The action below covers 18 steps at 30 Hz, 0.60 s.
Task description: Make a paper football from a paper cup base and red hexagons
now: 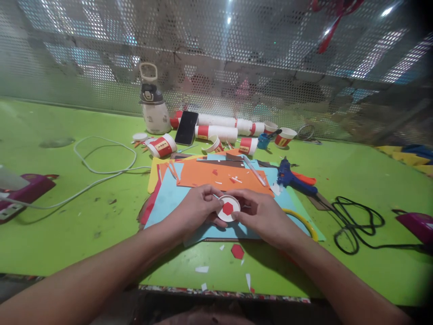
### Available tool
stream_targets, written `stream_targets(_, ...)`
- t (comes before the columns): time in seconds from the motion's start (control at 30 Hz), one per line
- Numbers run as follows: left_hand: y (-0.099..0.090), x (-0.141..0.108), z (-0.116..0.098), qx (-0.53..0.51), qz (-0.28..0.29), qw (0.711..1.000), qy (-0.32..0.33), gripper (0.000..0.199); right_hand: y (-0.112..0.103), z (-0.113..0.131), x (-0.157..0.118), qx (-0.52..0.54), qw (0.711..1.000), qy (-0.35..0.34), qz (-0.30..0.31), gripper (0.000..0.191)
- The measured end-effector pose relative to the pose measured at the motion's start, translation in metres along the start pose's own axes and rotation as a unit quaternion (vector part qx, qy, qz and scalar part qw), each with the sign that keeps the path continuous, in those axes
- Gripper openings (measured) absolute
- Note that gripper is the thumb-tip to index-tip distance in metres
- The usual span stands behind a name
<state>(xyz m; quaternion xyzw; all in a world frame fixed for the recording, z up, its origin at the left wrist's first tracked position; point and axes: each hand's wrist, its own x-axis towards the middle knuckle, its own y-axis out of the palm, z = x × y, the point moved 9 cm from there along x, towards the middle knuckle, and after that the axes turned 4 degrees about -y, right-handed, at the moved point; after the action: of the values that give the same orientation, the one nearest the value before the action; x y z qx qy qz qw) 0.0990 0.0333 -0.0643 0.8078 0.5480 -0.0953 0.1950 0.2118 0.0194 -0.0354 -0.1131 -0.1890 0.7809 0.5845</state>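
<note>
My left hand (pixel 203 208) and my right hand (pixel 259 214) hold a small round white paper disc with a raised rim (pixel 220 215) between them, gripping its two sides. On the disc's face lies a red hexagon (pixel 228 208), with my right fingertips close beside it. Under both hands are stacked sheets of light blue paper (pixel 165 203) and orange paper (pixel 199 174). A second red hexagon (pixel 237 251) rests on the green table (pixel 118 253) nearer to me, among white paper scraps (pixel 202 269).
A blue glue gun (pixel 294 178) with a black cable and yellow scissor handles (pixel 309 225) are at the right. Paper cups (pixel 216 133), a phone (pixel 186 128) and a bottle (pixel 155 115) stand or lie behind. A white cable (pixel 98 180) loops at the left.
</note>
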Motion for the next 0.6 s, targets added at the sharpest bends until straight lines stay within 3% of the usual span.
stream_targets(0.6, 0.0009, 0.0032, 0.0038, -0.02, 0.009, 1.0, 0.001, 0.014, 0.002, -0.0035, 0.0007, 0.004, 1.0, 0.006, 0.003, 0.041)
